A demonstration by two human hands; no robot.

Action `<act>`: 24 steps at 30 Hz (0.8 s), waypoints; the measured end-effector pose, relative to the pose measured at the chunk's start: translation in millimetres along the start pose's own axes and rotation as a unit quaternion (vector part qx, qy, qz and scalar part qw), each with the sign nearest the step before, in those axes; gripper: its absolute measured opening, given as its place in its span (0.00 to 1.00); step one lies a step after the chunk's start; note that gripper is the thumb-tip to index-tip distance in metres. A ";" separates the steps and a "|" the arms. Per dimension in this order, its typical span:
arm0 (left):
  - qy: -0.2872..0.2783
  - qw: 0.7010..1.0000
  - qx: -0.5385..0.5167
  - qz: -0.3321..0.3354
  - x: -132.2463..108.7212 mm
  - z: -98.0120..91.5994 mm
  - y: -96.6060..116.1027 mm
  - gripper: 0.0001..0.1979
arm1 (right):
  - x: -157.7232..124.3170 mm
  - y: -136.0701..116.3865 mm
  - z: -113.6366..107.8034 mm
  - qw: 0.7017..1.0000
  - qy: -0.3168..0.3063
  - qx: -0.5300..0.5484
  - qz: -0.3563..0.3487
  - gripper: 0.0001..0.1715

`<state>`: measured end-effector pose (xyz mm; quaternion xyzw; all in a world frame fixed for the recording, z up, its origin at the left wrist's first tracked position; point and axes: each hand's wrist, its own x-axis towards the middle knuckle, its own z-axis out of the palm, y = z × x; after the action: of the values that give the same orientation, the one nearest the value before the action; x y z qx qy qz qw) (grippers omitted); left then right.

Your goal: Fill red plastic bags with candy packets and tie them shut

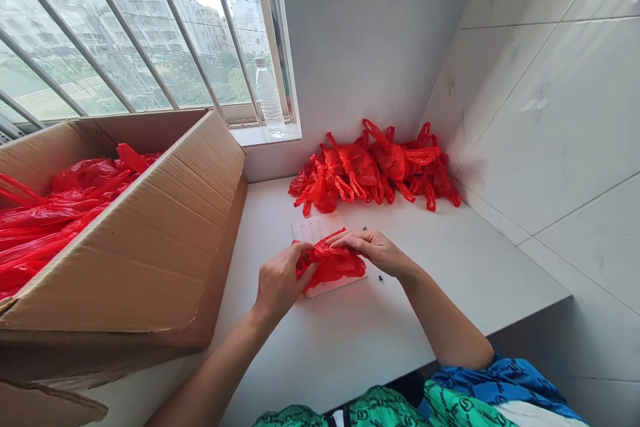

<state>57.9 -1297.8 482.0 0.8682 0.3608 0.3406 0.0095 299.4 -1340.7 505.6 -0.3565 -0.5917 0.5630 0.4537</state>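
Note:
A crumpled red plastic bag (340, 268) lies on top of a white printed paper sheet or booklet (313, 228) on the white table. My left hand (284, 279) grips the bag's left end, with thumb and fingers bent around it. From the right, my right hand (376, 248) holds the bag's upper edge between its fingers; the fingertips are partly hidden in the folds. Whatever may be inside the bag cannot be made out. Just right of the bag is a small dark object (381, 278), too small to name.
Several knotted red bags (370, 163) are piled against the back wall. An open cardboard box (150, 233) full of red bags stands at the left. A clear water bottle (270, 100) stands on the sill of the barred window. Tiled wall (560, 147) bounds the right.

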 end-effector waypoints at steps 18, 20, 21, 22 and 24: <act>-0.048 0.976 -0.133 -0.163 -15.5 -40.0 -44.9 0.14 | -3.2 15.5 -49.2 0.964 0.231 -0.130 -0.027 0.30; -0.066 0.990 -0.082 -0.095 -15.5 -36.8 -29.7 0.20 | -1.1 14.8 -33.2 0.961 0.139 -0.237 -0.033 0.38; -0.086 0.994 -0.051 -0.048 -15.6 -32.7 -21.6 0.24 | 0.8 17.0 -24.5 0.954 0.089 -0.284 -0.034 0.43; -0.112 0.994 -0.021 -0.001 -15.8 -26.6 -14.5 0.28 | 3.3 21.0 -16.1 0.944 0.043 -0.326 -0.033 0.47; -0.164 0.984 0.028 0.065 -16.5 -10.0 -6.0 0.32 | 8.9 34.0 -1.6 0.915 -0.027 -0.403 -0.025 0.48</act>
<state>39.8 -1306.1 478.4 0.9338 0.3065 0.1832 0.0224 294.9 -1328.0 473.1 -0.4786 -0.7891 0.2747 0.2698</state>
